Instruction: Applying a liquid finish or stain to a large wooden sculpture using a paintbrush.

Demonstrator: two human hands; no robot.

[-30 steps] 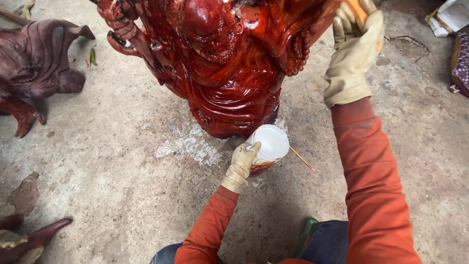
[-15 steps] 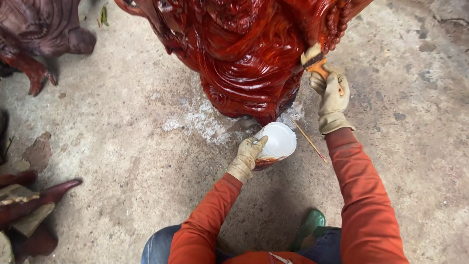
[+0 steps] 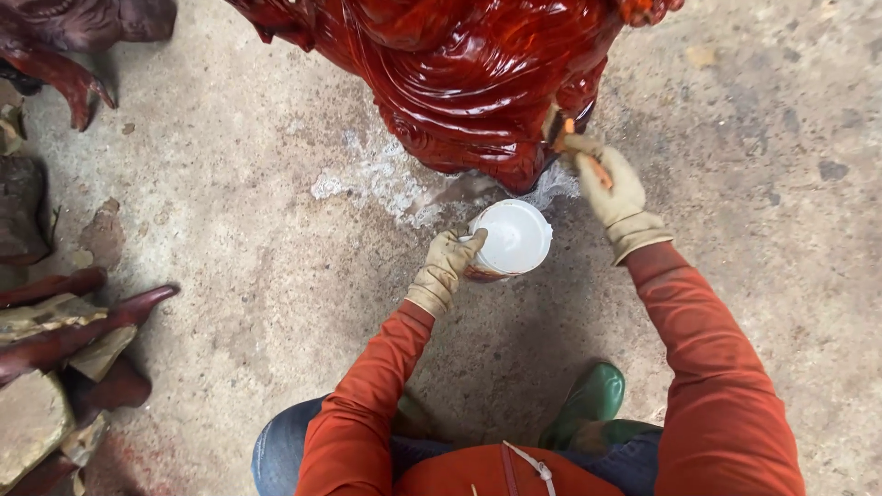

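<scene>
The landmark is the glossy red carved statue (image 3: 459, 83), which stands on the concrete floor (image 3: 230, 239) and fills the upper centre of the head view.

1. Left hand (image 3: 447, 268): gloved, fingers wrapped around the side of a small white cup (image 3: 508, 241). The cup sits upright, mouth upward, just below the statue's base. Its contents look white, but the fill level cannot be told.

2. Right hand (image 3: 614, 188): gloved, closed around a brush with an orange handle (image 3: 595, 168). The handle runs diagonally, upper-left to lower-right, with its working end (image 3: 554, 124) pointed at the statue's lower right edge. The bristles appear to touch or nearly touch the carved surface; contact cannot be confirmed.

3. Governing relation: the cup lies to the lower left of the brush hand, near it and apart from it. The right hand is the hand nearer the statue; the left hand is set back from the base.

4. A pale, whitish patch (image 3: 377, 179) spreads on the floor along the statue's base.

5. Open room: bare floor extends to the right of the statue and below it, toward the person's green boot (image 3: 588, 400).

6. Obstructions: dark carved wooden pieces (image 3: 55, 321) lie well apart, to the lower left of the statue. Another dark carving (image 3: 73, 37) lies to its upper left.
</scene>
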